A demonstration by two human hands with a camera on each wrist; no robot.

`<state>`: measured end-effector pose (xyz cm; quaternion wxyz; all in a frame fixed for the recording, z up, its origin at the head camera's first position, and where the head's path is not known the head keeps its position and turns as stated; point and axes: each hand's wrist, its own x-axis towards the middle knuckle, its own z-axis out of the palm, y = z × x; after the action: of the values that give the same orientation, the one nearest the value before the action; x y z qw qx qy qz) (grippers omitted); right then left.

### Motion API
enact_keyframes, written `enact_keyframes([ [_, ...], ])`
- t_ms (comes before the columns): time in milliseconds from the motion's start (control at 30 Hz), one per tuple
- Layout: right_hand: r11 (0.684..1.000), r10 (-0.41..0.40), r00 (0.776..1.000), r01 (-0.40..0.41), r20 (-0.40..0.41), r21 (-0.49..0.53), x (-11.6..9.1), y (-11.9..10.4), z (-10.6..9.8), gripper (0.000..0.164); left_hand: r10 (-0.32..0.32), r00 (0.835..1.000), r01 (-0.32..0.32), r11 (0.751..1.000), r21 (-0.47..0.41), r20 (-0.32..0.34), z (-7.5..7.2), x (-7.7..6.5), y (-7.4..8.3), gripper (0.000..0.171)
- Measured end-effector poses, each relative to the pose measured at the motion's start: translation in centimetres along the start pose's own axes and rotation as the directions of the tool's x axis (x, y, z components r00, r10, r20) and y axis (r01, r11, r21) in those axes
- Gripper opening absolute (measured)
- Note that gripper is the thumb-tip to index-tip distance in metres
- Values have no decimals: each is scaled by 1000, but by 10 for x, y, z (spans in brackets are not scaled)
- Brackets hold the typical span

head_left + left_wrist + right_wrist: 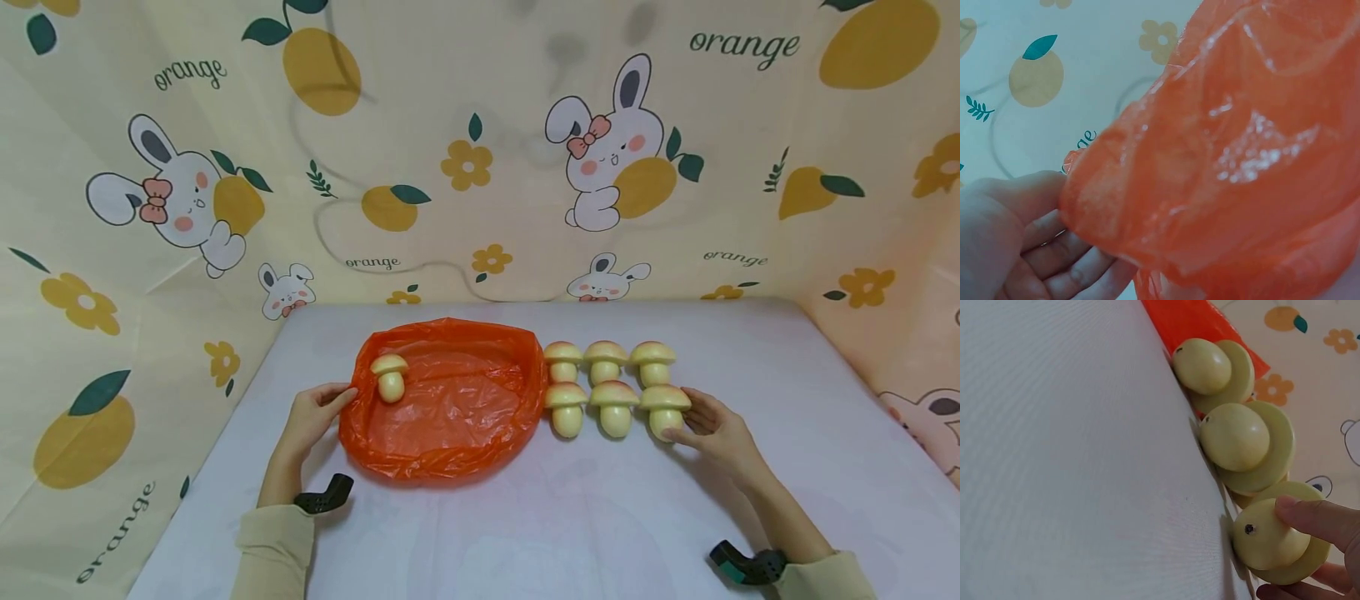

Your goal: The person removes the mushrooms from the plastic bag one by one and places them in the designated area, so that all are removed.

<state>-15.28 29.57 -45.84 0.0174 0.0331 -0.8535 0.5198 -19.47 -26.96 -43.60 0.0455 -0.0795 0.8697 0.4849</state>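
An orange-red plastic bag (442, 460), its rim rolled outward, lies spread wide on the table. Inside it on the left rests one toy mushroom (391, 385) with a pale stem and a pinkish-yellow cap. My left hand (311, 417) pinches the bag's left edge between thumb and fingers, also close up in the left wrist view. To the right of the bag, similar mushrooms (615, 408) lie in two rows of three. My right hand (716, 437) grips the front-right mushroom (1266, 534), thumb on its stem and fingers behind the cap.
The white table (585, 533) reaches back to a fabric backdrop (465, 83) printed with rabbits and oranges. The nearest mushrooms stand right at the bag's right rim. Black wrist cameras sit on the left wrist (326, 495) and right wrist (750, 567).
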Motion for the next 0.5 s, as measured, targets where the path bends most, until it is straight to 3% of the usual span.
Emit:
enact_keyframes([
  [200, 997, 13, 1000, -12, 11, -71, 0, -3, 1, 77, 3, 1000, -3, 1000, -3, 2, 0, 0, 1, 48],
  [500, 995, 45, 998, -41, 35, -89, 0, -2, 0, 81, 0, 1000, 0, 1000, -8, 7, -1, -2, 2, 48],
])
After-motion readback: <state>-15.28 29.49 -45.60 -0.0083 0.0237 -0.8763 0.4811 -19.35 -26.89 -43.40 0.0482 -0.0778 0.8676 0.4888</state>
